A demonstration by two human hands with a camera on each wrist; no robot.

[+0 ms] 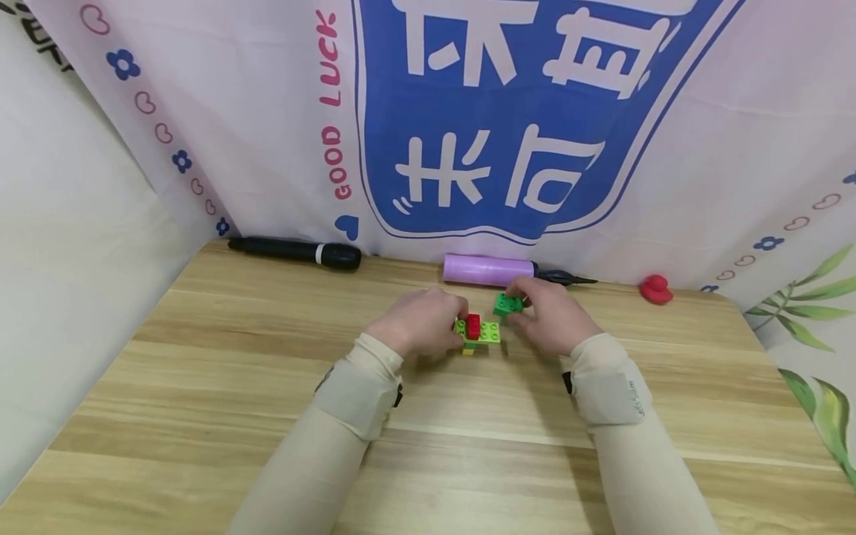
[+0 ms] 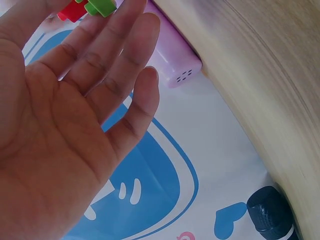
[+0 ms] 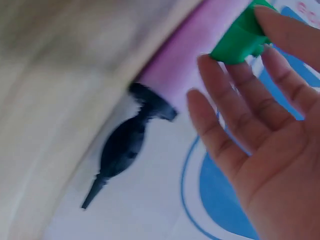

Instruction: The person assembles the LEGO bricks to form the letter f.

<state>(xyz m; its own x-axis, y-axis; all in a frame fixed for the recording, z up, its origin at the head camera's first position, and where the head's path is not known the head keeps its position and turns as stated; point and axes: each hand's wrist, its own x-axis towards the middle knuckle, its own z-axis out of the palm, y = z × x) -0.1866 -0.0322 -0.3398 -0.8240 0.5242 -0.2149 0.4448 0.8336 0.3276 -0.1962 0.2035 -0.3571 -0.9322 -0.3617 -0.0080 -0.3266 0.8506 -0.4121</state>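
Observation:
My left hand [image 1: 428,319] pinches the left end of a lime-green toy brick plate [image 1: 491,333]. A red brick [image 1: 473,327] sits on top of that plate, and a small yellow piece [image 1: 468,351] shows beneath it. To the right, my right hand [image 1: 548,316] grips a darker green brick [image 1: 506,305] between thumb and fingers, just behind and right of the plate. In the right wrist view the green brick [image 3: 240,42] lies against the fingertips. At the top edge of the left wrist view, parts of the red brick [image 2: 73,11] and lime plate [image 2: 102,7] peek past the fingers.
A purple hand pump [image 1: 488,270] with a black nozzle lies along the table's back edge, close behind the bricks. A black microphone [image 1: 297,252] lies at back left, a small red rubber duck [image 1: 656,289] at back right. A printed cloth [image 1: 267,148] hangs behind the wooden table [image 1: 234,386].

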